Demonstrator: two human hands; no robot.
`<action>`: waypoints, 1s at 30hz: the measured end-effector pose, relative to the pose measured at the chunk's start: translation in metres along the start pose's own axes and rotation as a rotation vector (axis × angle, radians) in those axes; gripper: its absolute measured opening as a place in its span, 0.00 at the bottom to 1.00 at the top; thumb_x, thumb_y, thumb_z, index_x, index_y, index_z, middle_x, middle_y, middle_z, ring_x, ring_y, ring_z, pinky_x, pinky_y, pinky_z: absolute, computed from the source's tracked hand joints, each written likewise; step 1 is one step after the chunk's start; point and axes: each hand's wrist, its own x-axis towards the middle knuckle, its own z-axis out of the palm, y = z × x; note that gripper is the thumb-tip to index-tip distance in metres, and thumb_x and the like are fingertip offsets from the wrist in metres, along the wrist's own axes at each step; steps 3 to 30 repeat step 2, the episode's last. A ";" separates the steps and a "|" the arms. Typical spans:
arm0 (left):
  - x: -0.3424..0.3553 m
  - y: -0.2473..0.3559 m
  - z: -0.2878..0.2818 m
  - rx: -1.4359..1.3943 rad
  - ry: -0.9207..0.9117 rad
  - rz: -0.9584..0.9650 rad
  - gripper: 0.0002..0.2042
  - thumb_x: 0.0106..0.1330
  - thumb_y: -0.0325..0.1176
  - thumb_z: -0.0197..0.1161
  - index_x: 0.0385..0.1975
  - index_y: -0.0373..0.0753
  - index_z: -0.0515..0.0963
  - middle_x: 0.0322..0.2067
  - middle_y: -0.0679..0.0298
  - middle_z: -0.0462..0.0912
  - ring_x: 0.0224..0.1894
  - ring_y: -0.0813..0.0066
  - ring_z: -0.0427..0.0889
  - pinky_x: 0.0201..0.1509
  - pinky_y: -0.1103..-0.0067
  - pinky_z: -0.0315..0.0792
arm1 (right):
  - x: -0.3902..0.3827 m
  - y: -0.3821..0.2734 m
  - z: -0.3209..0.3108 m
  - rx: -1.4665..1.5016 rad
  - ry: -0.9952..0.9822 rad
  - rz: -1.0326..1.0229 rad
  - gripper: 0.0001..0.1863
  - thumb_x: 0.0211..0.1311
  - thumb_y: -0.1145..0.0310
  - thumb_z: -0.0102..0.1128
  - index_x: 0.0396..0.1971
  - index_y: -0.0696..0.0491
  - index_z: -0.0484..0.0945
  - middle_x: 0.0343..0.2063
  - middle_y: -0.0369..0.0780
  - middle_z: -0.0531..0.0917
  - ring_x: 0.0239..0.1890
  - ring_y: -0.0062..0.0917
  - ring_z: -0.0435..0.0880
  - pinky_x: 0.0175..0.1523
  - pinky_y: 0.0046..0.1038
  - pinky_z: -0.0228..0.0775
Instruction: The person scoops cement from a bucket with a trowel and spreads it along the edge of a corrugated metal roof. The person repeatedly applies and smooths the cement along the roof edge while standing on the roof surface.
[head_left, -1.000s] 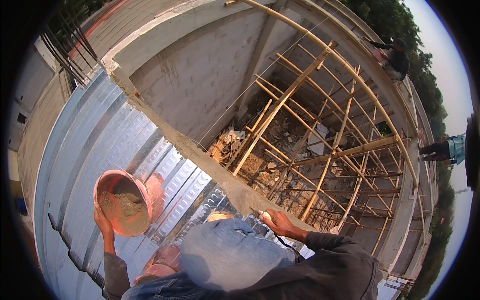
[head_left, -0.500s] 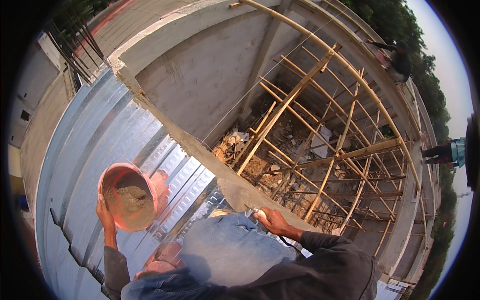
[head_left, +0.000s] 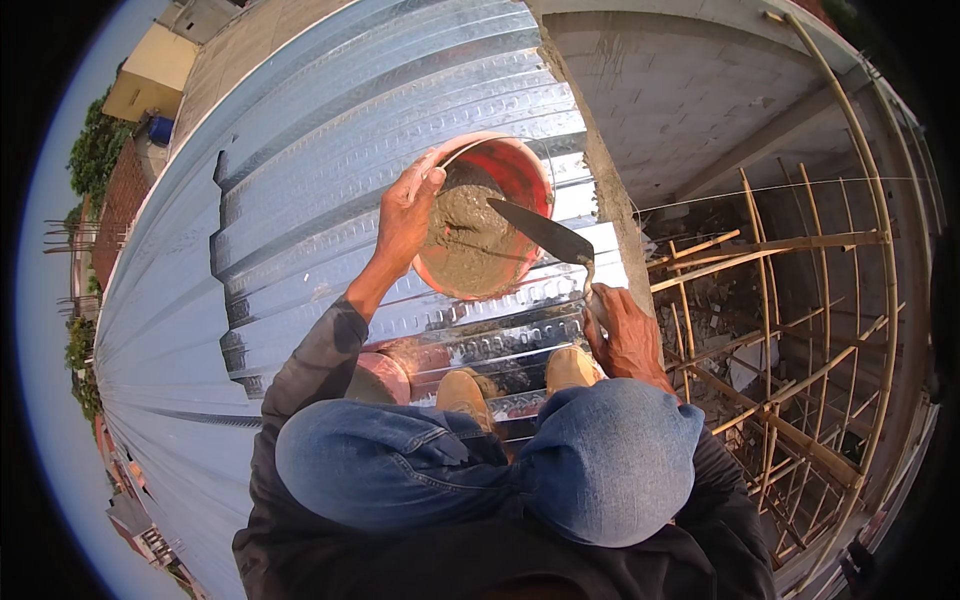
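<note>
A red bucket (head_left: 520,172) holds wet grey mortar (head_left: 468,240) and tilts toward me above the metal sheeting. My left hand (head_left: 402,222) is closed on its left rim, thumb over the edge by the wire handle. A pointed trowel (head_left: 545,232) with a dark, mortar-smeared blade reaches over the bucket's right side, its tip above the mortar. My right hand (head_left: 625,330) is wrapped round the trowel's handle, just right of the bucket. Whether the blade touches the mortar, I cannot tell.
Shiny corrugated metal sheeting (head_left: 330,250) lies under my shoes (head_left: 465,395). Its right edge meets a mortared wall top (head_left: 603,165), beyond which is a deep drop with bamboo scaffolding (head_left: 765,250). A second reddish bucket (head_left: 380,378) stands by my left knee.
My view has swung left. The trowel has moved from the wall top to over the bucket, and the bucket is now tilted in front of me.
</note>
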 end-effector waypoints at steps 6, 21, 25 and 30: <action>-0.005 -0.002 -0.003 0.002 -0.013 -0.024 0.35 0.78 0.55 0.65 0.75 0.35 0.72 0.71 0.54 0.77 0.74 0.64 0.73 0.79 0.68 0.64 | 0.040 -0.021 -0.006 -0.158 -0.114 -0.018 0.26 0.72 0.58 0.67 0.64 0.51 0.73 0.47 0.47 0.82 0.45 0.49 0.87 0.47 0.47 0.81; -0.005 -0.002 -0.003 0.002 -0.013 -0.024 0.35 0.78 0.55 0.65 0.75 0.35 0.72 0.71 0.54 0.77 0.74 0.64 0.73 0.79 0.68 0.64 | 0.040 -0.021 -0.006 -0.158 -0.114 -0.018 0.26 0.72 0.58 0.67 0.64 0.51 0.73 0.47 0.47 0.82 0.45 0.49 0.87 0.47 0.47 0.81; -0.005 -0.002 -0.003 0.002 -0.013 -0.024 0.35 0.78 0.55 0.65 0.75 0.35 0.72 0.71 0.54 0.77 0.74 0.64 0.73 0.79 0.68 0.64 | 0.040 -0.021 -0.006 -0.158 -0.114 -0.018 0.26 0.72 0.58 0.67 0.64 0.51 0.73 0.47 0.47 0.82 0.45 0.49 0.87 0.47 0.47 0.81; -0.005 -0.002 -0.003 0.002 -0.013 -0.024 0.35 0.78 0.55 0.65 0.75 0.35 0.72 0.71 0.54 0.77 0.74 0.64 0.73 0.79 0.68 0.64 | 0.040 -0.021 -0.006 -0.158 -0.114 -0.018 0.26 0.72 0.58 0.67 0.64 0.51 0.73 0.47 0.47 0.82 0.45 0.49 0.87 0.47 0.47 0.81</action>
